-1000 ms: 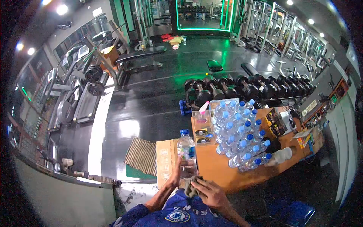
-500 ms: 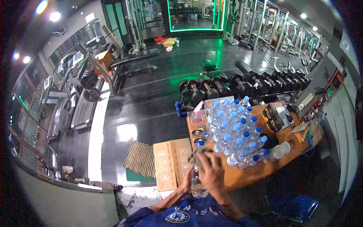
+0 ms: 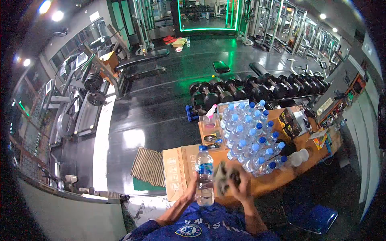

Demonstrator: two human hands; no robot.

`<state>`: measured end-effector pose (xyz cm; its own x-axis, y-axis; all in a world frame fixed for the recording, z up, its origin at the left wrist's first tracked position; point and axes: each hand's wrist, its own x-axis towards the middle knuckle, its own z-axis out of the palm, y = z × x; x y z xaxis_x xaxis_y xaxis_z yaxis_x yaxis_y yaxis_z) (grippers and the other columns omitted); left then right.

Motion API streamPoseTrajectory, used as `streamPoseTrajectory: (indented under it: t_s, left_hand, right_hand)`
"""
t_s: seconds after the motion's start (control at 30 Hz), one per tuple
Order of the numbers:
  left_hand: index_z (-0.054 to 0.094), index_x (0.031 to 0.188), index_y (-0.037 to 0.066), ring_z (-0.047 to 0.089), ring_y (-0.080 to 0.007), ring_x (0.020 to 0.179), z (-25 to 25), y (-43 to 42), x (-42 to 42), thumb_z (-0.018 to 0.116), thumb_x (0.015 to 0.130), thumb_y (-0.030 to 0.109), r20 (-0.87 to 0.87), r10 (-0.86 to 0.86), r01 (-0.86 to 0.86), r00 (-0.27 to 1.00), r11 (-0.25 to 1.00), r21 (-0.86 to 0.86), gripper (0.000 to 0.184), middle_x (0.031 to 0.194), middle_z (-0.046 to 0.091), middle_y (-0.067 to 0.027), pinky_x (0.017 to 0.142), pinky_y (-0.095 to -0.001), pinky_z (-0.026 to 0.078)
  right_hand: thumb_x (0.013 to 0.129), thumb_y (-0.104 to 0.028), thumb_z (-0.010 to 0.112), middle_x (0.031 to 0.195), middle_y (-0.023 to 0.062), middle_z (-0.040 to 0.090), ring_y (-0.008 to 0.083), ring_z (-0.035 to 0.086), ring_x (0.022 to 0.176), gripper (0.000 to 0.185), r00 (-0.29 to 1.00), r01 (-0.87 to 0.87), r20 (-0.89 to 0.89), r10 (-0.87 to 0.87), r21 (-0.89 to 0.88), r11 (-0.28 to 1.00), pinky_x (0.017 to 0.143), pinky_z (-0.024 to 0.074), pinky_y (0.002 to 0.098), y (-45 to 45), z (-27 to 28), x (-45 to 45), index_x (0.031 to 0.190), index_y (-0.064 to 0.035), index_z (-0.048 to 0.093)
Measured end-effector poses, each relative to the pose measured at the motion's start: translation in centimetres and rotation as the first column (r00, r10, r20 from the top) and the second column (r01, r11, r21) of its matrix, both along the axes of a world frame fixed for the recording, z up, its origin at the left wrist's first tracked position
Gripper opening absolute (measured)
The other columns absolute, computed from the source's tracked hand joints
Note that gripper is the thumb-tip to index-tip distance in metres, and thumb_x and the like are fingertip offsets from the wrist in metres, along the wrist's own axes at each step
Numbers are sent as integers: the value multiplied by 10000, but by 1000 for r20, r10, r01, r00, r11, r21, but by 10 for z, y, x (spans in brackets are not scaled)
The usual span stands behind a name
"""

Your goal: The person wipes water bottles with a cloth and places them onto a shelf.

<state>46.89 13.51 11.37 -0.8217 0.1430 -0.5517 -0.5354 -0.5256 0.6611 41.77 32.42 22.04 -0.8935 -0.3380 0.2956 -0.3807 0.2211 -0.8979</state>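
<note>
In the head view a clear plastic water bottle (image 3: 205,185) with a blue cap and blue label stands upright in front of my chest. My left hand (image 3: 192,188) is closed round its left side, with most of the fingers hidden behind it. Just to the right, my right hand (image 3: 241,187) grips a crumpled grey-green cloth (image 3: 221,179), apart from the bottle and slightly blurred. Several more blue-capped water bottles (image 3: 250,134) stand packed together on the wooden table (image 3: 257,193) beyond my right hand.
A cardboard box (image 3: 175,173) and a striped mat (image 3: 149,166) lie left of the table. A spray bottle with a pink nozzle (image 3: 211,110) and white cups (image 3: 299,157) are on the table. A dumbbell rack (image 3: 257,90) stands behind it; a blue chair (image 3: 315,219) is at right.
My right hand has moved right with the cloth, off the top of the bottle. The bottle's cap and label now show, and the bottle sits slightly higher and further left in my left hand.
</note>
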Motion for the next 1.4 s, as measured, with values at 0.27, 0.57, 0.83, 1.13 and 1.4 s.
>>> streamPoseTrajectory:
  t_s: [0.27,0.57,0.83,1.13,1.4]
  left_hand:
    - [513,1226,98,605,-221,934,-54,2,13,361,860,666,-87,234,-233,968,972,20,693,1095,608,-94,803,-369,511]
    - [564,1096,26,588,-228,785,-9,-24,6,218,796,786,34,180,-183,983,968,169,888,903,613,-100,723,-376,520]
    - [513,1210,64,613,-206,911,-4,9,10,301,860,693,-101,-27,51,995,968,246,751,1039,628,-93,818,-370,495]
    - [469,1246,54,597,-283,991,-11,-18,-7,288,880,635,-60,211,-177,976,919,352,711,1114,594,-152,872,-388,495]
    - [533,1149,58,613,-235,890,-35,-21,-2,326,826,732,-12,231,-222,973,947,233,776,972,617,-99,779,-368,523]
  right_hand:
    - [739,-92,665,1050,74,526,294,539,937,405,941,31,-322,106,394,919,770,486,393,-56,-14,6,1125,-182,583]
    - [762,-63,660,1004,99,583,260,580,967,388,783,-616,3,622,145,774,808,485,362,-11,-16,37,1137,-132,591]
    - [829,-76,607,981,128,599,245,595,884,232,942,210,-288,-174,102,972,745,470,348,-27,-4,-38,1057,-42,578]
    - [720,-90,679,1011,78,548,296,560,921,403,922,-149,-248,296,479,865,782,487,375,-37,-20,45,1109,-154,596]
    - [796,-36,625,1134,89,583,202,545,1066,418,790,-231,391,473,-525,819,933,416,345,-13,-19,31,1200,-61,522]
